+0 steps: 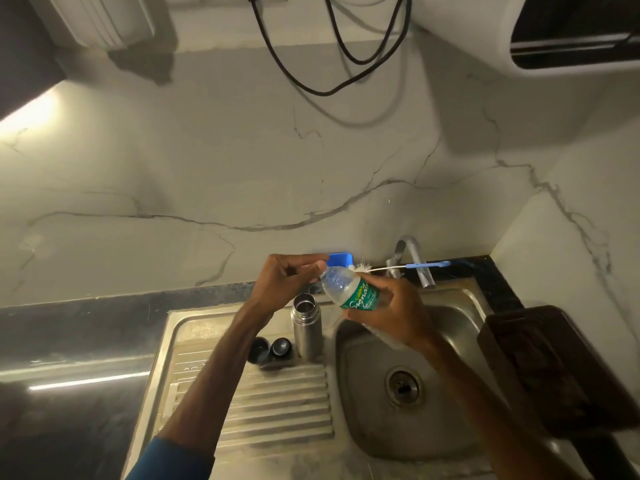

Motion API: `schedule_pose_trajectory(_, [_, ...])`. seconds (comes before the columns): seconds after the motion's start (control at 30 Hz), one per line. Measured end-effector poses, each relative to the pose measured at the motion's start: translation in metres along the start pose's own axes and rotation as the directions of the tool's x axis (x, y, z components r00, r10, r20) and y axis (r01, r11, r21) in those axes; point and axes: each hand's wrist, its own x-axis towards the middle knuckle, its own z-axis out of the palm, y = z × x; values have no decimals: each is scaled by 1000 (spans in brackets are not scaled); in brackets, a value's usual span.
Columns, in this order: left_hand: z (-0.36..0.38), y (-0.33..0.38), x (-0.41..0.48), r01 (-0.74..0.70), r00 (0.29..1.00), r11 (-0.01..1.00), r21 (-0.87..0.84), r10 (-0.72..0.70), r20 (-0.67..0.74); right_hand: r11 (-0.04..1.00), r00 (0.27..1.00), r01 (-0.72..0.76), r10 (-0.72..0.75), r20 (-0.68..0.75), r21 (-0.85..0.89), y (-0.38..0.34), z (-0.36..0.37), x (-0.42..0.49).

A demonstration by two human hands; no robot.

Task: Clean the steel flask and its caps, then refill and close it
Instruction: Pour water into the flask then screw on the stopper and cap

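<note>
I'm gripping the plastic bottle (349,289), probably light and crushable, mid-label with my right hand (391,317); my left hand (280,282) is pinching its top.

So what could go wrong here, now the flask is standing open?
The flask stands open by the edge of the basin; a bump might tip it in. The plastic bottle, tilted in the right hand with the left hand at its neck, could spill past that narrow mouth. The two caps lie loose and could roll.
</note>
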Motion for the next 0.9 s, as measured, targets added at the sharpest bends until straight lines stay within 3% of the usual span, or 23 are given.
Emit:
schedule_pose_trajectory(0.1, [-4, 15, -1, -108, 987, 994, -32, 110, 113, 933, 966, -199, 136, 219, 299, -3, -13, 4])
schedule_pose_trajectory(0.27, [-12, 33, 6, -196, 938, 974, -114, 220, 266, 774, 890, -372, 142, 433, 512, -4, -17, 1])
schedule_pose_trajectory(0.37, [-13, 33, 10, -193, 946, 974, -121, 217, 243, 847, 934, -288, 146, 326, 447, -8, -12, 4])
schedule_pose_trajectory(0.47, [-5, 30, 9, -137, 988, 986, -97, 143, 58, 939, 997, -72, 68, 22, 336, -18, -6, 8])
schedule_pose_trajectory(0.53, [2, 23, 8, -107, 994, 991, -75, 104, -42, 973, 993, 36, -10, -116, 229, -22, -3, 8])
schedule_pose_trajectory(0.63, [7, 20, 12, -90, 990, 994, -60, 83, -112, 988, 978, 124, -107, -180, 87, -22, 1, 7])
schedule_pose_trajectory(0.73, [2, 28, 18, -125, 991, 991, -56, 122, -49, 991, 990, 76, -61, -129, 111, -17, -5, 14])
schedule_pose_trajectory(0.9, [-6, 39, 25, -269, 956, 962, -57, 273, 106, 986, 985, -32, 3, 175, 165, -5, -16, 35])
